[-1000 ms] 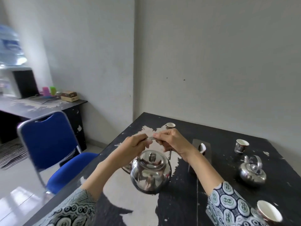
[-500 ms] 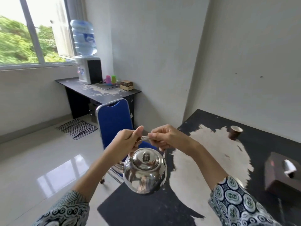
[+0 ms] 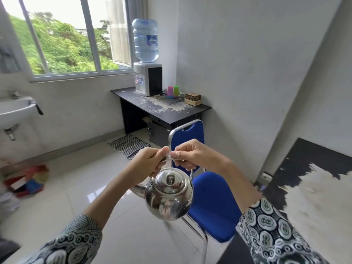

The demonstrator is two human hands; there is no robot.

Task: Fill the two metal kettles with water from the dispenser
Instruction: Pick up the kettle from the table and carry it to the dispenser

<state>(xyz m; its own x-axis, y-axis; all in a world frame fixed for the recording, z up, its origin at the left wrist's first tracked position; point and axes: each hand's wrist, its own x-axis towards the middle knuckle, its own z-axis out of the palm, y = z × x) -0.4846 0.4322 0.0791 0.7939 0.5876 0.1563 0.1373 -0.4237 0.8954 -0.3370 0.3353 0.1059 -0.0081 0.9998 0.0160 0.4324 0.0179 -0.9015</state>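
Note:
A shiny metal kettle with its lid on hangs in the air in front of me, spout pointing left. My left hand and my right hand both grip its thin wire handle from either side. The water dispenser, white with a blue bottle on top, stands on a black desk by the window, well beyond the kettle. The second kettle is out of view.
A blue chair stands directly below and behind the kettle, between me and the desk. Pink and green cups and a small box sit beside the dispenser. A sink is at left, a striped mat on the floor, the black table at right.
My view has swung left from the black table toward the window and dispenser. The kettle stays held by both hands and has been carried off the table, over the chair.

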